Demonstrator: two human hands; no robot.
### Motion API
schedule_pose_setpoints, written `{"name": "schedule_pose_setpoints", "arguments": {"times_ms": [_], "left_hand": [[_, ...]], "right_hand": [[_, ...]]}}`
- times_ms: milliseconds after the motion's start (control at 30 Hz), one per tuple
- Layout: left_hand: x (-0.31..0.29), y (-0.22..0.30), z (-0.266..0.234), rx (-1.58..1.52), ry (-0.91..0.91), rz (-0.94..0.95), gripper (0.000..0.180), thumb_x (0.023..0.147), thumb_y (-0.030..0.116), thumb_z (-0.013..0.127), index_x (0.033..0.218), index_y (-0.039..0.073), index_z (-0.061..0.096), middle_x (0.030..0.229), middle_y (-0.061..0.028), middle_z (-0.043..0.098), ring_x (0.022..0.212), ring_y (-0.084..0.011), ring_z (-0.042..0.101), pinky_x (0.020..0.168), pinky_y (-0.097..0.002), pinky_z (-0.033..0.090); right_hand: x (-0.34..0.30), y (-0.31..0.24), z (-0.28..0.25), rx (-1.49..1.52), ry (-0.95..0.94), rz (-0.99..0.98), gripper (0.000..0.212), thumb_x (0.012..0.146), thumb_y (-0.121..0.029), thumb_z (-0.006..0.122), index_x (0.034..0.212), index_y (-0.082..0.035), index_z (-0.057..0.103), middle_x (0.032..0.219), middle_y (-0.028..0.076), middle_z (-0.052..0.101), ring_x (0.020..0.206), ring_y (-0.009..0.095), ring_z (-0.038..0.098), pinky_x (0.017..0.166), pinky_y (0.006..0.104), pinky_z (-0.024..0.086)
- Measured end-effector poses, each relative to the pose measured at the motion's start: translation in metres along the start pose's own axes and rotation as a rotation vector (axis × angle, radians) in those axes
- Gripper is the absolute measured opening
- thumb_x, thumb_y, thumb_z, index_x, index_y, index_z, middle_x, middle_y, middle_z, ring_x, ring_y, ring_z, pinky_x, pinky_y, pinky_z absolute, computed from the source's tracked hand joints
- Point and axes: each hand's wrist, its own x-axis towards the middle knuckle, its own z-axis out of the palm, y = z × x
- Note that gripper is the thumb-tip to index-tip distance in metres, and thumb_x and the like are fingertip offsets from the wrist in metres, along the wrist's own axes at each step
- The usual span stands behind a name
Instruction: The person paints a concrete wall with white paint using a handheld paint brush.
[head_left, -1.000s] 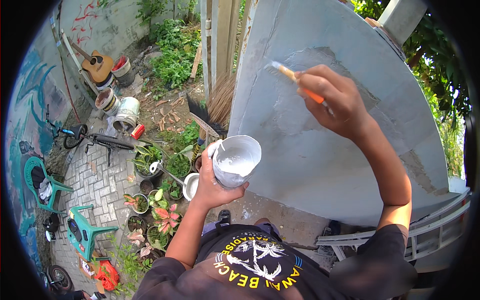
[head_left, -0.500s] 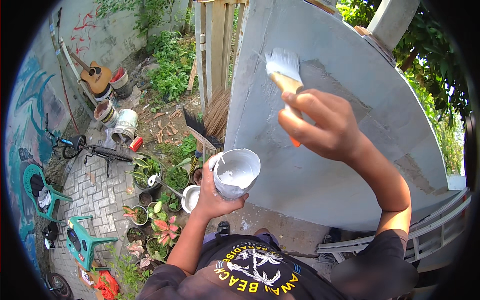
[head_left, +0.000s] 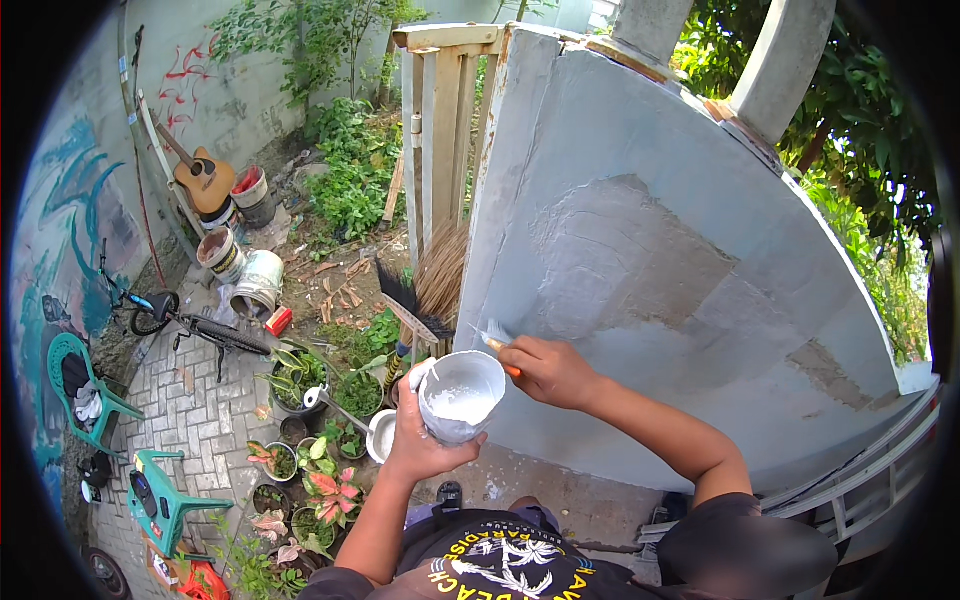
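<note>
- Head view: a tub [head_left: 445,427] is held up in the air, near the middle. Let it be the middle of a clock, with twelve at the top.
- The left hand [head_left: 425,440] is curled around the tub's outside, at about seven o'clock. White smears show on this hand.
- White paint [head_left: 466,403] lies inside the tub, well under the wavy rim.
- The right hand [head_left: 548,373], between two and three o'clock, pinches a brush [head_left: 495,342] by its orange handle.
- The brush is at one o'clock, near the tub, with its hairs pointing to eleven. They are blurry, so I cannot tell if they touch the big pale wall [head_left: 600,410].
- That wall runs from one to three o'clock, with a rough patch [head_left: 690,245] at two.
- A black broom [head_left: 400,288] is at eleven o'clock. A white scoop [head_left: 382,436] and potted plants [head_left: 328,484] are at eight.
- The tub looks light and thin, so a hard squeeze may bend it. Wet paint could make it slippery. Hold it low, outside, rim up.
- The brush looks light, with a stiff handle and soft hairs. Hold the handle.
</note>
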Motion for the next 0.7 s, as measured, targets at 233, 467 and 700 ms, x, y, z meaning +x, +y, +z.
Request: {"name": "schedule_pose_setpoints", "arguments": {"times_ms": [233, 467, 700], "left_hand": [[0.003, 0.009, 0.002, 0.006, -0.014, 0.01, 0.11, 0.062, 0.016, 0.092, 0.15, -0.002, 0.03, 0.135, -0.0173, 0.055, 0.125, -0.0278, 0.059, 0.108, -0.0414, 0.047], [0.013, 0.014, 0.012, -0.039, -0.047, 0.017, 0.108, 0.062, 0.017, 0.092, 0.149, -0.001, 0.031, 0.134, -0.0169, 0.057, 0.124, -0.0271, 0.061, 0.107, -0.0409, 0.048], [0.022, 0.019, 0.022, -0.035, -0.07, 0.051, 0.105, 0.062, 0.019, 0.092, 0.147, -0.001, 0.035, 0.133, -0.0165, 0.058, 0.123, -0.0271, 0.061, 0.107, -0.0406, 0.048]], "right_hand": [[0.024, -0.003, -0.072, -0.032, -0.014, 0.061, 0.029, 0.085, -0.001, 0.074, 0.111, -0.008, 0.062, 0.097, 0.007, 0.063, 0.081, 0.028, 0.068, 0.066, 0.0403, 0.056], [0.097, -0.035, -0.199, -0.327, 0.233, -0.236, 0.039, 0.081, 0.004, 0.077, 0.115, -0.008, 0.063, 0.092, 0.006, 0.064, 0.072, 0.027, 0.066, 0.058, 0.0373, 0.054], [0.128, -0.056, -0.268, -0.56, 0.366, -0.469, 0.039, 0.08, 0.003, 0.079, 0.114, -0.009, 0.063, 0.093, 0.008, 0.064, 0.072, 0.025, 0.067, 0.058, 0.0358, 0.055]]}}
